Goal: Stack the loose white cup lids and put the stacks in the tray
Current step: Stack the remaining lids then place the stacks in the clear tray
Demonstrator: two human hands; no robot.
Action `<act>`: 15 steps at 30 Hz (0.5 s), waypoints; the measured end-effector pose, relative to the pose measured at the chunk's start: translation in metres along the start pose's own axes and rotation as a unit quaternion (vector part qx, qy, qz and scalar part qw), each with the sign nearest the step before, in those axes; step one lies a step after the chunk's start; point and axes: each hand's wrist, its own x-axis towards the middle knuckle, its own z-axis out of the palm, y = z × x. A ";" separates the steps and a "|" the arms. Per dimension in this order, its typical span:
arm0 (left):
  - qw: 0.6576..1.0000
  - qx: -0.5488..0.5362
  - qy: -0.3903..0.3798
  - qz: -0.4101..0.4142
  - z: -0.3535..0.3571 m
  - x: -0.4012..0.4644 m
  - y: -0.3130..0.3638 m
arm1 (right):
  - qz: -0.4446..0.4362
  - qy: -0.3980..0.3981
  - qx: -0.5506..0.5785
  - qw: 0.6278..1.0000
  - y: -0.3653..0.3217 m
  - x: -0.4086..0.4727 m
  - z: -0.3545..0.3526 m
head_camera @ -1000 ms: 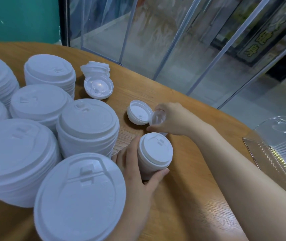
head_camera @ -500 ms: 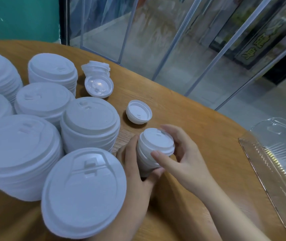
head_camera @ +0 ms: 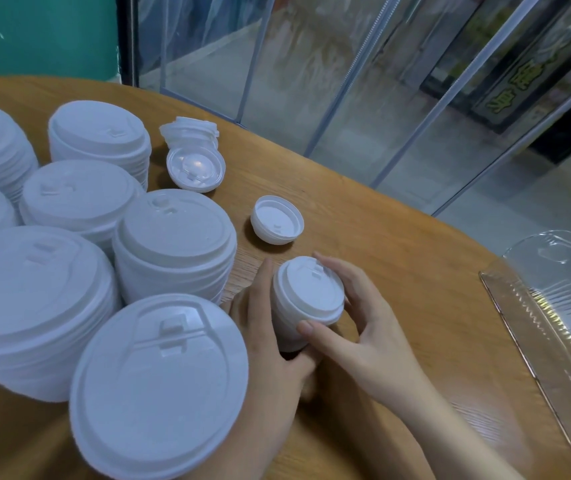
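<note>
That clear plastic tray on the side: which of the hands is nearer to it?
Right. The right hand grips the small lid stack on the side toward the tray; the left hand holds its far side.

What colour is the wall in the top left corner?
The painted wall is teal green, plain with no pattern, seen in the head view, the only one.

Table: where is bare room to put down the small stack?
Bare wood lies between the hands and the clear tray, and along the far edge of the table beyond the single upturned lid. The table's left side is crowded with big lid stacks standing close together.
</note>
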 end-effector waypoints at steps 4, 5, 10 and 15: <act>0.999 -0.027 0.023 0.022 0.002 0.002 -0.003 | -0.011 -0.031 -0.010 0.999 -0.005 0.001 -0.009; 0.999 -0.033 0.032 0.027 0.003 0.002 -0.005 | -0.025 -0.025 -0.011 0.999 -0.007 0.006 -0.014; 0.996 -0.040 0.051 0.055 0.006 0.001 -0.009 | -0.024 0.037 -0.106 0.993 -0.007 0.084 -0.035; 0.997 -0.034 0.047 0.052 0.006 0.002 -0.012 | 0.054 -0.192 -0.319 0.926 -0.016 0.167 -0.016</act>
